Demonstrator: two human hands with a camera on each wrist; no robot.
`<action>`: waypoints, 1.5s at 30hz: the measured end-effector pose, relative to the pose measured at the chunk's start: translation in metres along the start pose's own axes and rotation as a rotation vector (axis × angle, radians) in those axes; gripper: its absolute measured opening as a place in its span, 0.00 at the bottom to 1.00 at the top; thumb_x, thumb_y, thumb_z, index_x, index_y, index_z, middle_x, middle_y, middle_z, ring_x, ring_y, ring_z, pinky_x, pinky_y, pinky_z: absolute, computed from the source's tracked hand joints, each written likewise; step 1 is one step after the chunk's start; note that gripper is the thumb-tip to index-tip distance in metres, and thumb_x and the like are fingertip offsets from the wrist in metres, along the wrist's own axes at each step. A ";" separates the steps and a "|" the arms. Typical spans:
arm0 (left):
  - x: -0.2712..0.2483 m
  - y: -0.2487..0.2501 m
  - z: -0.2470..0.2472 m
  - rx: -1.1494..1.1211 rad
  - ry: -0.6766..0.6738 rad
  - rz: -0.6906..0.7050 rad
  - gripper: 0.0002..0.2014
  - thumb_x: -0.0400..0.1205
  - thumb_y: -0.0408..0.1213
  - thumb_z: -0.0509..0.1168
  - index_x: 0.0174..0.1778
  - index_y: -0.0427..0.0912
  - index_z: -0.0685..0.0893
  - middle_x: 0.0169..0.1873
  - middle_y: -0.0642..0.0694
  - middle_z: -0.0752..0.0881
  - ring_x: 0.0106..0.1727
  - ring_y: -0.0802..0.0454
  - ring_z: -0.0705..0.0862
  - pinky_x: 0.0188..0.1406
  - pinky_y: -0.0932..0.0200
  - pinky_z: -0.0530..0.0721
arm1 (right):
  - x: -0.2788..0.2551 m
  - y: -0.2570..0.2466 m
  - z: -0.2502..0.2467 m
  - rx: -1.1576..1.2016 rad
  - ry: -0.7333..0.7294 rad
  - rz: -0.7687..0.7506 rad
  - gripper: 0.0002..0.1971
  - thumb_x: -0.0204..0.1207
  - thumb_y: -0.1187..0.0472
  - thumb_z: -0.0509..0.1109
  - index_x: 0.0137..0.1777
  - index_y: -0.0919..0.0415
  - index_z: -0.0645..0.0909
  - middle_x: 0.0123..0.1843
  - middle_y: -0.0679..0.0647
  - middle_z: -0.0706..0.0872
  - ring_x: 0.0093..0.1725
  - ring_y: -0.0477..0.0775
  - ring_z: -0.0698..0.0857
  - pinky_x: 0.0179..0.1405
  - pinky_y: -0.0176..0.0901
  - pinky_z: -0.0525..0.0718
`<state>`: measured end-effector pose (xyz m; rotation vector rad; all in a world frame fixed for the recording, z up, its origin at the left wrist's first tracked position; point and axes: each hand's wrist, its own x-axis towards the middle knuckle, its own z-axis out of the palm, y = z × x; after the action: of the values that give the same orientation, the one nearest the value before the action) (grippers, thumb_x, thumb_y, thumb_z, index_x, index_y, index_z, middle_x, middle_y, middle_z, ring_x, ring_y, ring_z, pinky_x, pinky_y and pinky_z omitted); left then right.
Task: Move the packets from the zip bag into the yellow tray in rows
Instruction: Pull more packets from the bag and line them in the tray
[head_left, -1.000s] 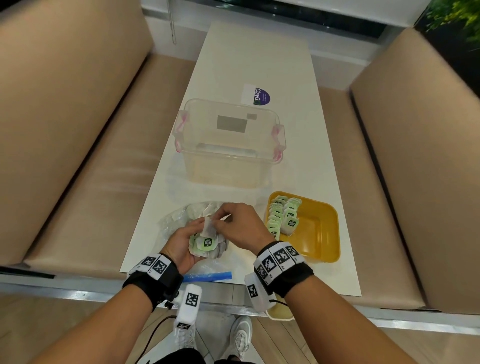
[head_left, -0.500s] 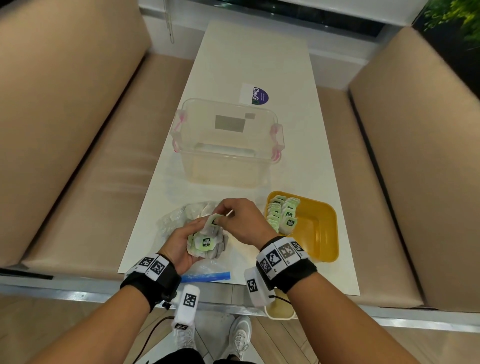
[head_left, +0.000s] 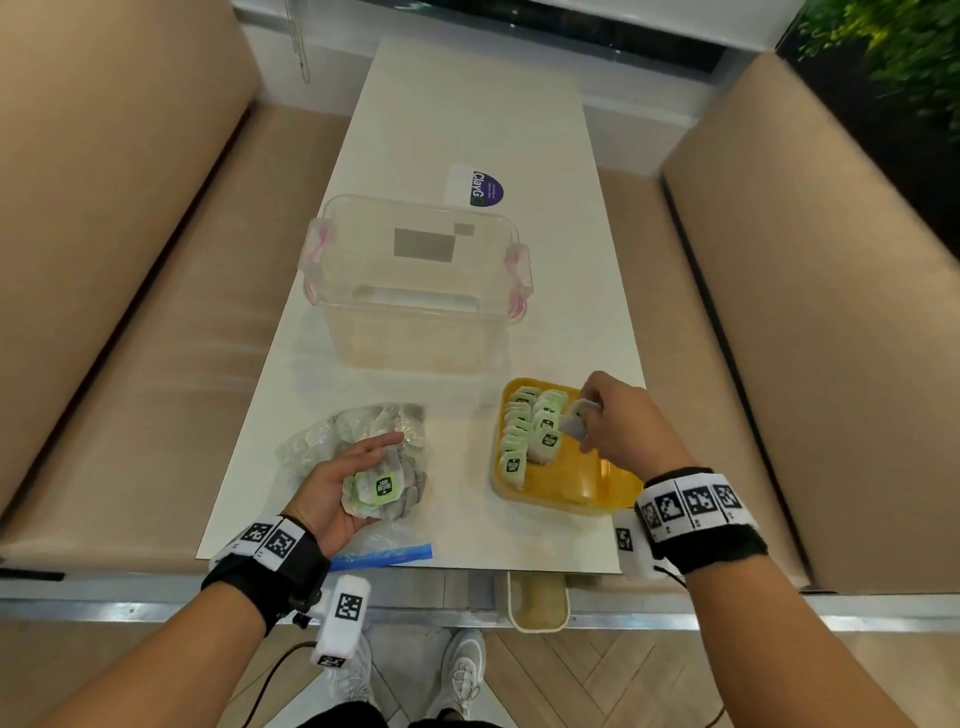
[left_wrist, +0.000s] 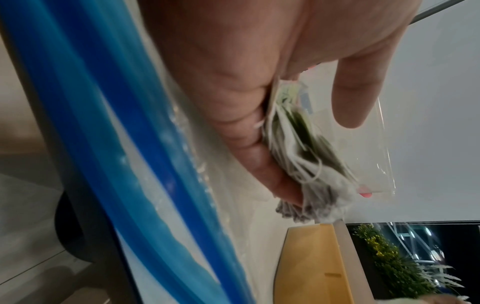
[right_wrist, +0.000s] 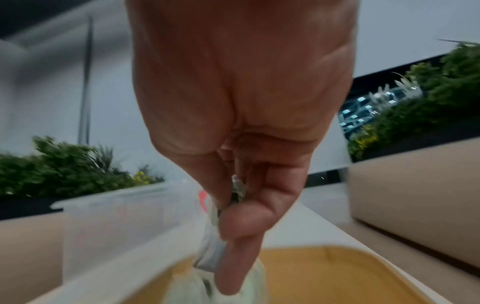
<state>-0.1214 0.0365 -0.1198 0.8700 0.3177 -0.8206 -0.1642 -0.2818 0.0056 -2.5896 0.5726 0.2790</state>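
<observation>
Fingers (head_left: 589, 415) of R hand (head_left: 621, 426) pinch packet (head_left: 573, 425), prob. over tray (head_left: 582, 486).

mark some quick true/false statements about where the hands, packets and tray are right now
1. The right hand pinches a packet over the yellow tray. True.
2. The yellow tray holds no packets yet. False: two rows of packets already stand along its left side.
3. The left hand holds a small stack of packets in its palm, over the zip bag. True.
4. The clear plastic box is full of packets. False: no packets show inside it.
5. The zip bag lies to the right of the tray. False: it lies to the tray's left, its blue zip strip at the table's near edge.
</observation>
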 end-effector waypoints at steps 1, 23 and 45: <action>0.000 0.000 -0.001 0.001 0.006 0.002 0.21 0.79 0.36 0.66 0.69 0.39 0.85 0.56 0.32 0.87 0.52 0.37 0.89 0.44 0.49 0.88 | -0.001 0.007 0.003 0.035 -0.036 0.033 0.06 0.76 0.68 0.65 0.47 0.56 0.76 0.39 0.58 0.88 0.31 0.53 0.88 0.29 0.46 0.85; -0.001 -0.001 0.000 0.027 0.020 -0.005 0.21 0.80 0.34 0.63 0.70 0.39 0.85 0.56 0.30 0.85 0.53 0.33 0.87 0.42 0.48 0.89 | 0.005 0.029 0.092 -0.002 -0.015 0.042 0.02 0.76 0.65 0.72 0.44 0.58 0.85 0.46 0.58 0.85 0.41 0.54 0.79 0.36 0.37 0.72; -0.001 0.001 0.005 0.024 0.029 -0.008 0.23 0.79 0.34 0.63 0.72 0.38 0.82 0.56 0.29 0.85 0.52 0.34 0.87 0.38 0.50 0.89 | 0.005 0.023 0.096 0.210 0.079 0.113 0.24 0.67 0.60 0.82 0.58 0.62 0.74 0.57 0.59 0.81 0.56 0.60 0.82 0.55 0.56 0.83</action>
<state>-0.1218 0.0337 -0.1160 0.9045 0.3374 -0.8218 -0.1793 -0.2551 -0.0886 -2.3786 0.7368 0.1451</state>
